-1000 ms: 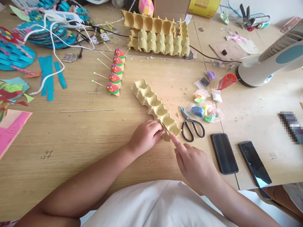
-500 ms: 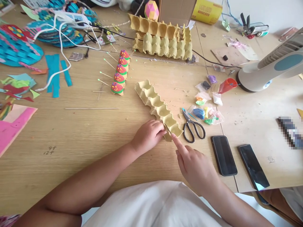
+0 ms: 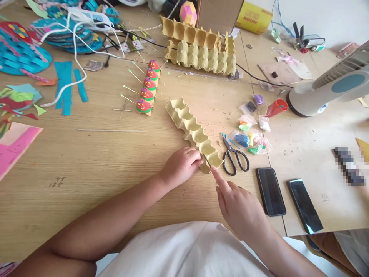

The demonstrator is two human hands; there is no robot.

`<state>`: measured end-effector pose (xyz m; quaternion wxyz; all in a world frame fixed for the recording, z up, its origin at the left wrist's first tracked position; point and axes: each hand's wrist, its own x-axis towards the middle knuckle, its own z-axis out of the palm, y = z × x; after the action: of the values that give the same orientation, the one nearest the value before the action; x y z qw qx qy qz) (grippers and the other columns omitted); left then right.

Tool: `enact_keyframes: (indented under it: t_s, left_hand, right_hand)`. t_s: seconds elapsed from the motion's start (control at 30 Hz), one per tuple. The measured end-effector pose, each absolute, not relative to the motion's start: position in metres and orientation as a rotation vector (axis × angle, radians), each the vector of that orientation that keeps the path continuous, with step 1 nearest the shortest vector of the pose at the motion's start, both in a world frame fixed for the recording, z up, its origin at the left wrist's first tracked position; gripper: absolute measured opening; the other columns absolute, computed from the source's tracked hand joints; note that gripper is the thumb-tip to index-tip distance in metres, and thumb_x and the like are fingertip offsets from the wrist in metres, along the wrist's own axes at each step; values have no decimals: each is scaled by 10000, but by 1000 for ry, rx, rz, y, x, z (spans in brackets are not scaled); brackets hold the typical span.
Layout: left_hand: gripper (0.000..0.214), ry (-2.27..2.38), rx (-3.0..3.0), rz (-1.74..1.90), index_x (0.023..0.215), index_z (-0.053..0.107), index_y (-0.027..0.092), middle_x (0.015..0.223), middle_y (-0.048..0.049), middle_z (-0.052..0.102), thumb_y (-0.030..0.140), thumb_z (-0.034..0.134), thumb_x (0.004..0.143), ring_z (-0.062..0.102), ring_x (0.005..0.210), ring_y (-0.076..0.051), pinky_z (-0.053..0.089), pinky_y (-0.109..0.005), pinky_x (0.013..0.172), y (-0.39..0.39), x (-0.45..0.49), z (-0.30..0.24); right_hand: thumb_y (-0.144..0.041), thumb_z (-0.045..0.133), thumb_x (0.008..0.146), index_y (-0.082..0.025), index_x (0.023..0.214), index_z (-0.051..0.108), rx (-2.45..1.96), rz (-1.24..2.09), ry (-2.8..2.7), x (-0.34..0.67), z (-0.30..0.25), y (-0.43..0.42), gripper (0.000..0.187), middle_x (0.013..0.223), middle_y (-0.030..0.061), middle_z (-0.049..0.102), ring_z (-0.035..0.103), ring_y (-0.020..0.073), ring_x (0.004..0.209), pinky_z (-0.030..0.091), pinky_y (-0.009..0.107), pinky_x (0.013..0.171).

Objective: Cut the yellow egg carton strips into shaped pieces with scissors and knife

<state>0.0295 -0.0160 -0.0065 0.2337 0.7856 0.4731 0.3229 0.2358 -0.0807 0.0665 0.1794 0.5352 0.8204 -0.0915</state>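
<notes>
In the head view, a long egg-carton strip (image 3: 191,125) lay slantwise on the bench (image 3: 115,161), hollows up, its near end between the two hands. The left hand (image 3: 181,163) had its fingers bent and drawn together, thumb and fingertips pinching the left edge of that near end. The right hand (image 3: 242,204) was curled around a thin dark tool (image 3: 206,160), its index finger stretched out along it. The tool's tip reached the carton close to the left fingertips; its handle was hidden by the right hand.

Just right of the strip lay black-handled scissors (image 3: 235,156), blades pointing away from the person. Beyond them were small clear bags of coloured material (image 3: 242,139) and a tilted red cup (image 3: 276,108). Two dark phones, a nearer-left one (image 3: 271,191) and another (image 3: 305,206), rested side by side to the right of the right hand.

Left of the strip's far end, painted carton cups (image 3: 148,88) stood in a row, red with green bands, beside thin sticks with pale green tips (image 3: 129,94). A plain stick (image 3: 111,130) lay nearer the person. Farther back were more egg cartons (image 3: 206,57), and at the right stood a grey-and-white appliance (image 3: 331,84).
</notes>
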Motion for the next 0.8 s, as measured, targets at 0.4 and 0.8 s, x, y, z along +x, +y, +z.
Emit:
enact_keyframes:
  t_s: [0.4, 0.8]
  left_hand:
    - [210, 1304, 2156, 878, 746, 518, 185, 742, 2, 592, 160, 644, 913, 537, 749, -168, 393, -292, 677, -16, 29, -6]
    - [211, 1298, 2167, 864, 750, 512, 190, 745, 1, 590, 164, 623, 928, 535, 749, -167, 392, -290, 680, -16, 29, -6]
  right_hand:
    - [-232, 408, 1011, -255, 1614, 206, 1497, -152, 2343, 236, 62, -84, 636, 772, 6, 673, 649, 169, 603, 351, 282, 495]
    - [-231, 432, 1004, -251, 1606, 242, 1490, -23, 2371, 235, 60, -83, 631, 748, -9, 664, 645, 155, 593, 326, 293, 486]
